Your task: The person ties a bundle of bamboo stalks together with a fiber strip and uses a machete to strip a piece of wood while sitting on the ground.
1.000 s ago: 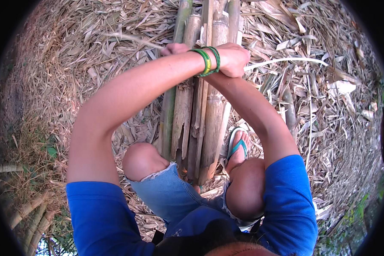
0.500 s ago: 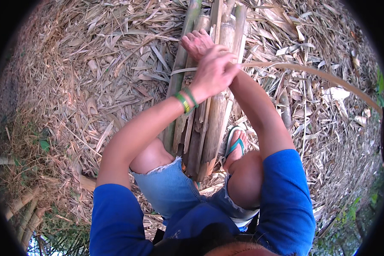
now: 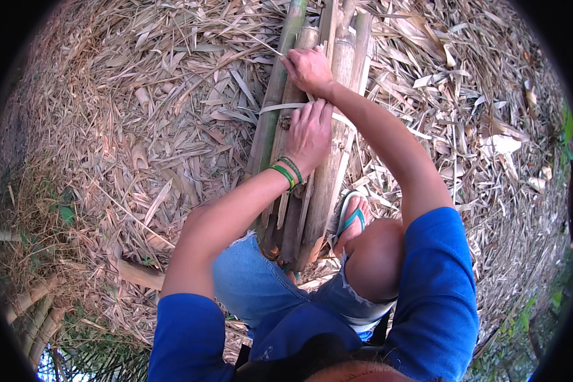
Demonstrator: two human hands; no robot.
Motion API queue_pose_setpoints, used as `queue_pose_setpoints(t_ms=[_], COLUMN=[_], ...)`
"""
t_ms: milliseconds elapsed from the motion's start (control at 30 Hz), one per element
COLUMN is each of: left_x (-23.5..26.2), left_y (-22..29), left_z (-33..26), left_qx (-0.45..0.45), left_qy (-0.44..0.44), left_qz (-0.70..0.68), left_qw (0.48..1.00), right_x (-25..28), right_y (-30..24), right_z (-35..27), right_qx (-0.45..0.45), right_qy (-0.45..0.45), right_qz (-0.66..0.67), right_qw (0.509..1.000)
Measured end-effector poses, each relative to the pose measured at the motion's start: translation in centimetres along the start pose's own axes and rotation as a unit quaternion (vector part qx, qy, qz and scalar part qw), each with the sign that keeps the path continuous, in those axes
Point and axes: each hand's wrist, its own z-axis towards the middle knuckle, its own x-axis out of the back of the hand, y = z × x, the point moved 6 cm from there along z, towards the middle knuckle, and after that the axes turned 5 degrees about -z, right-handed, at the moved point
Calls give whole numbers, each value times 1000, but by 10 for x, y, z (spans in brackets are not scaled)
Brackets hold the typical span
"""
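A bundle of split bamboo pieces [image 3: 325,191] lies lengthwise on the ground between my legs, its near ends jagged and broken. Around it runs a pale, flat bamboo strip [image 3: 275,108], which shows again at the right side of the bundle. My left hand [image 3: 311,132], with green bands on its wrist, presses its fingers together on the strip at the top of the bundle. Farther up, my right hand [image 3: 309,69] is closed round the strip's loose part, and a thin length sticks out to the far left. The crossing between the hands is partly hidden by the left fingers.
Dry leaf litter [image 3: 172,95] covers the ground all round. My sandalled right foot [image 3: 355,219] stands just right of the bundle, and my knees flank its near end. Cut bamboo lengths [image 3: 38,312] lie at the lower left, with green plants at both rims.
The long strip end that arced out to the right has swung away to the left. My left hand has dropped from over the right wrist onto the strip at the bundle.
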Motion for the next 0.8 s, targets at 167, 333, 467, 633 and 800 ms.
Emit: queue_pose_setpoints(t_ms=[167, 333, 467, 633, 800], left_x=[-8, -12, 12, 9, -14], left_y=[6, -8, -28, -65, -109], left_z=[8, 11, -6, -16, -8], left_qx=[49, 45, 65, 252, 409], left_qy=[-37, 50, 177, 193, 6], left_qz=[41, 38, -97, -249, -449], left_qw=[997, 997, 977, 915, 795], right_x=[-11, 9, 43, 50, 72], right_y=[34, 48, 57, 111, 85], right_z=[1, 8, -5, -91, -181], right_qx=[20, 52, 11, -287, -466], right_qy=[-108, -90, -114, -162, -137], right_qz=[16, -67, -65, 193, 329], right_qw=[994, 992, 991, 924, 810])
